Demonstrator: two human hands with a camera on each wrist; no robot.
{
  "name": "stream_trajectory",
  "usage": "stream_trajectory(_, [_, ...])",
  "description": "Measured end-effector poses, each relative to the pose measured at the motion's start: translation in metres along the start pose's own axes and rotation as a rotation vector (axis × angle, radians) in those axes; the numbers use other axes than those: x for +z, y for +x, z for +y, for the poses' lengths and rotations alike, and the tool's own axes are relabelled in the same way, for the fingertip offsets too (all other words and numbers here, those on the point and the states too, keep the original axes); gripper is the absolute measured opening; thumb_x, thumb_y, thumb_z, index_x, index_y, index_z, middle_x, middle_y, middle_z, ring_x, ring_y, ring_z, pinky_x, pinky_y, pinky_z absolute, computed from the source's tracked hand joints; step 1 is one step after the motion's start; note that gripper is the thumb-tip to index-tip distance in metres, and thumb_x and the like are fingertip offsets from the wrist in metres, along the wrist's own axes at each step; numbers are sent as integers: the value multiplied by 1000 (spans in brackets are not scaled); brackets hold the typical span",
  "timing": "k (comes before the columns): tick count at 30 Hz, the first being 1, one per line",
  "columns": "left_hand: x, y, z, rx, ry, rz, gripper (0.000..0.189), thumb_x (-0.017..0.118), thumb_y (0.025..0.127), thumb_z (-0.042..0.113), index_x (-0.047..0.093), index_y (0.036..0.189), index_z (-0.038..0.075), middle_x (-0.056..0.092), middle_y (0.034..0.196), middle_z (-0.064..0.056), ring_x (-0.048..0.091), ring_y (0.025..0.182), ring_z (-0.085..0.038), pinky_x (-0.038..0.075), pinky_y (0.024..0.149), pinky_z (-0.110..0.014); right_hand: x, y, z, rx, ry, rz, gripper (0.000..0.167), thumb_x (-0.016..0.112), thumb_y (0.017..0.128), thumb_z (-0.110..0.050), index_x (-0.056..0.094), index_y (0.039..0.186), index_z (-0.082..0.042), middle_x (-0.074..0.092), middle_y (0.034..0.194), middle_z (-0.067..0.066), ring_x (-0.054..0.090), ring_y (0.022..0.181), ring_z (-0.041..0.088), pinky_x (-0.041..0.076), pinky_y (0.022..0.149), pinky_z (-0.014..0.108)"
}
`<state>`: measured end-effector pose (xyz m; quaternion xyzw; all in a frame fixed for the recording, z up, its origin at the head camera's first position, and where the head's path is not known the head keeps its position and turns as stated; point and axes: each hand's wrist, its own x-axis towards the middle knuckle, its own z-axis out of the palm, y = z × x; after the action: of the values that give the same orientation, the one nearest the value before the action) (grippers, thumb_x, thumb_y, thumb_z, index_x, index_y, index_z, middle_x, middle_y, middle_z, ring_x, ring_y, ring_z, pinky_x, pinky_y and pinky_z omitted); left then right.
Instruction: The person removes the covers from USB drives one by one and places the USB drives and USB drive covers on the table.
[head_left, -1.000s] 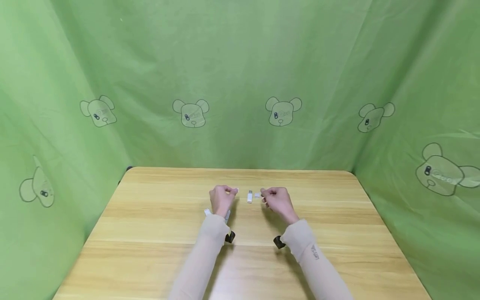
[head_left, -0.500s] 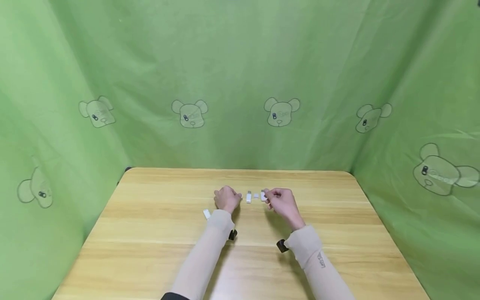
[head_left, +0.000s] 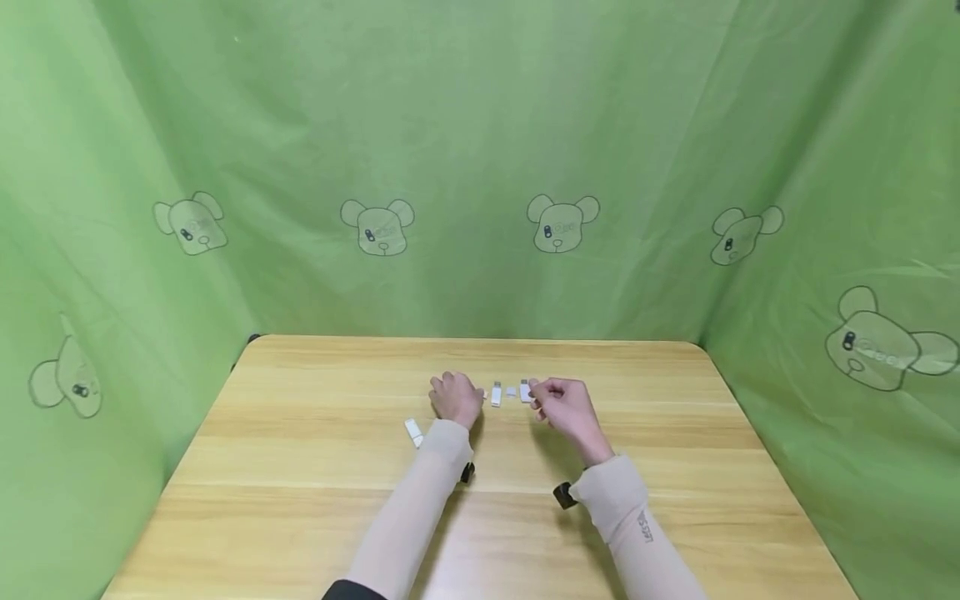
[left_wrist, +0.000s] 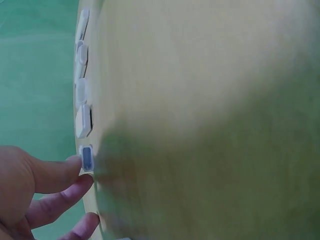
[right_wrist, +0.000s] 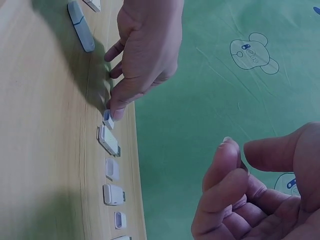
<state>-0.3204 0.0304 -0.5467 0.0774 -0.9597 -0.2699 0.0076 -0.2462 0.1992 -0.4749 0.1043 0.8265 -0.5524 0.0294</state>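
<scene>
Left hand and right hand are over the desk, with a USB stick between them.
Beside this stick lies a small white cap; a second stick is at the right fingertips. One white piece lies near the left sleeve.

The wood-grained surface, rounded at its far corners, is bounded at the back and both sides by creased green cloth. The cloth is marked with outlined bear heads. A small dark part is glimpsed at the surface's far left corner.
</scene>
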Motion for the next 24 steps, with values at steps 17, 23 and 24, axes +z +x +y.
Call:
stream_trajectory(17, [-10, -6, -2, 48, -118, 66, 25, 74, 91, 31, 74, 96, 6, 71, 104, -14, 58, 103, -35, 48, 93, -51, 1, -4, 1, -19, -20, 3, 29, 60, 102, -26, 72, 97, -1, 71, 79, 9, 61, 58, 11, 45, 48, 19])
stream_trajectory(23, [-23, -14, -8, 120, -252, 148, 37, 73, 92, 28, 67, 118, 3, 71, 112, -18, 60, 104, -36, 48, 92, -48, 3, -4, 0, -38, -31, 2, 27, 61, 101, -26, 72, 98, -1, 70, 76, 6, 65, 62, 18, 48, 49, 24])
stream_trajectory(24, [-27, -16, -9, 137, -264, 156, 37, 73, 93, 28, 67, 119, 3, 72, 111, -18, 60, 102, -35, 48, 90, -46, 4, -4, 0, -42, -37, 1, 28, 62, 101, -26, 72, 98, -1, 70, 75, 5, 66, 63, 20, 49, 49, 25])
